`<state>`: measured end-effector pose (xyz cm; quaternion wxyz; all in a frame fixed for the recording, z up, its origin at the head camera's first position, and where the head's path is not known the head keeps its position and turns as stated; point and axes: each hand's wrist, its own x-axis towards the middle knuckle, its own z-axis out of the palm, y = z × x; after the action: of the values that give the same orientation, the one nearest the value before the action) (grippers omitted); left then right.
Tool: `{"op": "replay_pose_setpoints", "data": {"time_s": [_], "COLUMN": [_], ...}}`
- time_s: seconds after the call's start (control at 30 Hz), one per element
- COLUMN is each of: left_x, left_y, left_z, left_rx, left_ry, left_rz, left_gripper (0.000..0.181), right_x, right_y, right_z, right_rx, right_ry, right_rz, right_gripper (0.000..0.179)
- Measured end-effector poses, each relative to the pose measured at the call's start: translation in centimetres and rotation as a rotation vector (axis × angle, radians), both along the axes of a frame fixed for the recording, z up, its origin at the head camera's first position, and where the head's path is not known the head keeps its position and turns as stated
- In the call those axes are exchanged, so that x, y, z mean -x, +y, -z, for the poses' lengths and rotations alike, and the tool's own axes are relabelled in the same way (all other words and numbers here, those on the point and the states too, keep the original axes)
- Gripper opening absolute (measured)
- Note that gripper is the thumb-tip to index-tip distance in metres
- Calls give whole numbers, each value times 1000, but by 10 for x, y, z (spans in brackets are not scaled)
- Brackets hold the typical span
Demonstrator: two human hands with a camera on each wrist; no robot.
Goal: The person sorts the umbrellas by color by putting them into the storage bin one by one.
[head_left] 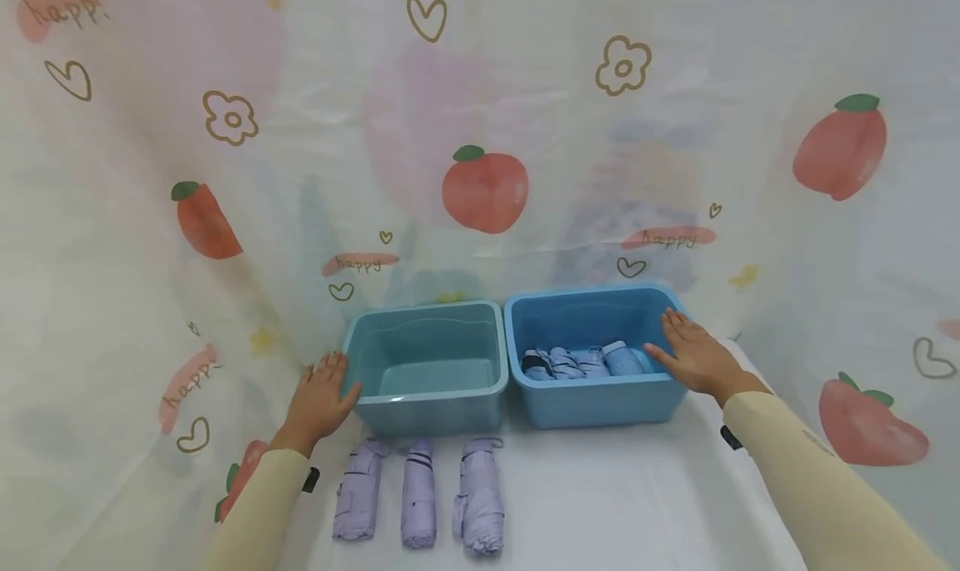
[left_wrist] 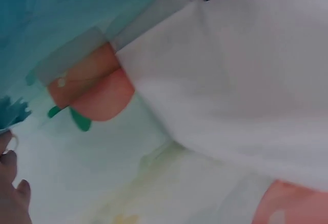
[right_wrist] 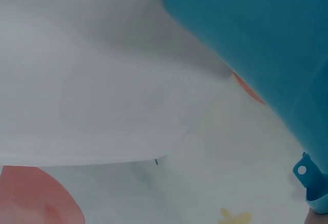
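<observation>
Two plastic bins stand side by side at the back of the table. My left hand point(head_left: 322, 400) rests against the left side of the grey-green bin point(head_left: 427, 411), fingers extended near its rim; nothing lies in that bin. On the right rim of the blue bin point(head_left: 600, 404) lies my right hand point(head_left: 693, 354), its fingers straight and the thumb over the inside. Several folded light-blue umbrellas point(head_left: 621, 359) lie in the blue bin. Three folded lilac umbrellas, a left one point(head_left: 357, 492), a middle one point(head_left: 418, 496) and a right one point(head_left: 480, 500), lie in front of the grey-green bin.
A white cloth point(head_left: 600, 504) covers the table. Behind and on both sides hangs a pale curtain point(head_left: 555, 96) printed with fruit, hearts and flowers, close to the bins. The blue bin's outer wall point(right_wrist: 256, 39) fills the upper right of the right wrist view.
</observation>
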<state>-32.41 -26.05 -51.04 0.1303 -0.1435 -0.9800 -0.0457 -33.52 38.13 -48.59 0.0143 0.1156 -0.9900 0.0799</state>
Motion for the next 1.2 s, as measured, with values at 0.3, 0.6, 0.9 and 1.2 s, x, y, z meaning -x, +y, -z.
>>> {"op": "replay_pose_setpoints", "data": {"time_s": [0.3,0.6,0.9,1.2], "left_x": [-24,-74,-102,-120], "left_y": [-4,-20,-10,-1], "left_z": [-1,27,57,92], "left_rx": [-61,-163,-278,-386], "left_ry": [57,51,-123,-334], "left_rz": [14,-96,-157,-195], "left_gripper": [62,55,49,52], "right_x": [5,6,4,5], "right_y": [2,4,2,4], "right_z": [7,6,5,7], "right_rx": [-4,-6,-9,-18], "right_ry": [11,-23,-34,-21], "right_rz": [6,-6,9,6], "right_gripper": [90,90,92,94]}}
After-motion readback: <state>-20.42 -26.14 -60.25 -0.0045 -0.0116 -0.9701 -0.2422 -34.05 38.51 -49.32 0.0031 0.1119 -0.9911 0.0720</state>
